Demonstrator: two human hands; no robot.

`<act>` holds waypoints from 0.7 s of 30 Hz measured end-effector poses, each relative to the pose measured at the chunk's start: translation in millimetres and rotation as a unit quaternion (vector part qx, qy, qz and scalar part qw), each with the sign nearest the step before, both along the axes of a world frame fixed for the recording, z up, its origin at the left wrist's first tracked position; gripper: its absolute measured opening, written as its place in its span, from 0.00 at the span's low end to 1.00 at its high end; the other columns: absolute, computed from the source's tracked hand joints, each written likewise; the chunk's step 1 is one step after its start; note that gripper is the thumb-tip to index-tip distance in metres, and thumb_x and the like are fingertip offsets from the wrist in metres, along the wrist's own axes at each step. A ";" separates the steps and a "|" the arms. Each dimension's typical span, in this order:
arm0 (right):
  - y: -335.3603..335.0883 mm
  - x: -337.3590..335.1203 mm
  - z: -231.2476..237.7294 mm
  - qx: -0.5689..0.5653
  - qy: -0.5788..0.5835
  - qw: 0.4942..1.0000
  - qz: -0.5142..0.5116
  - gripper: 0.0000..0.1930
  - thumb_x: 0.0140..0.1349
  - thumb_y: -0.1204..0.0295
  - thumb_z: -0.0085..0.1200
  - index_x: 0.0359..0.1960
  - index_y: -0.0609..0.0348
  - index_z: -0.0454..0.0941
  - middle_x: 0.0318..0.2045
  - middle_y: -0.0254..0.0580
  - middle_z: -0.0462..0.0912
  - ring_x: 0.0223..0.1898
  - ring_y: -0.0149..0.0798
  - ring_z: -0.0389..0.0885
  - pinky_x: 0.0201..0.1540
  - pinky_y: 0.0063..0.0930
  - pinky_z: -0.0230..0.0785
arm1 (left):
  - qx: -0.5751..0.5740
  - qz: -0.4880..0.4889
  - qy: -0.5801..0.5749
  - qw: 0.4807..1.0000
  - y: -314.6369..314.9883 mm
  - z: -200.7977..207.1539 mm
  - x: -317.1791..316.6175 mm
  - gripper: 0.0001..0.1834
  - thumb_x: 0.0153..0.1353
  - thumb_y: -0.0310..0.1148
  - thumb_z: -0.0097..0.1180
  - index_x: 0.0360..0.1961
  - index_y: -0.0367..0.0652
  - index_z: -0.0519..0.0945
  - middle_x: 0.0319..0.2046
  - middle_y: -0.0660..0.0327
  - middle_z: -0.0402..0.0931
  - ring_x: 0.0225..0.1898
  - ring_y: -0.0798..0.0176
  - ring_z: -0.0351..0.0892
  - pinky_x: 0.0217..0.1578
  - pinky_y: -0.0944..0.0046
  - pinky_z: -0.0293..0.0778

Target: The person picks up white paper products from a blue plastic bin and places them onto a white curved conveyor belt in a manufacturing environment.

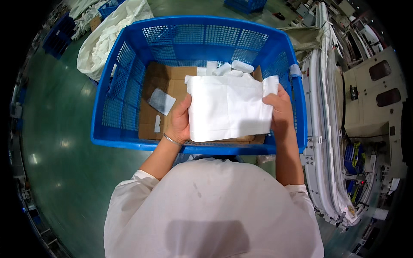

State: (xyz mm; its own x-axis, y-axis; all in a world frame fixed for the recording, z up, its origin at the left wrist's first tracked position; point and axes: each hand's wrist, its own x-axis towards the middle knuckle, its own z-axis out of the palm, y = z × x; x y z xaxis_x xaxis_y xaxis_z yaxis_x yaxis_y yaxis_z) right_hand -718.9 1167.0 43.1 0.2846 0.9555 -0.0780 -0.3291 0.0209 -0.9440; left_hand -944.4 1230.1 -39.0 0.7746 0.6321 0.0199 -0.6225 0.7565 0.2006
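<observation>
A white sheet of soft-looking cloth or paper stretches between my two hands over a blue plastic crate. My left hand grips its left edge, thumb in front, with a bracelet at the wrist. At the opposite edge, my right hand pinches the sheet, where a rolled or folded part stands up by the thumb. Several small white rolls lie behind the sheet at the crate's far side. On the cardboard lining lie a small greyish-white piece and a white scrap.
At the far left stands a large white sack full of white material, with a dark blue crate beyond it. Long pale machine rails run close along the right, beside a cream machine panel. The floor is green.
</observation>
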 end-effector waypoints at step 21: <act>44.2 22.1 -83.6 -0.044 -0.695 0.694 0.181 0.34 0.49 0.63 0.55 0.58 0.61 0.57 0.51 0.58 0.68 0.54 0.51 0.67 0.53 0.42 0.60 | 0.066 -0.032 0.197 0.978 5.5 45.8 -21.2 0.32 0.57 0.49 0.49 0.55 0.36 0.62 0.47 0.48 0.71 0.44 0.53 0.75 0.42 0.58 0.75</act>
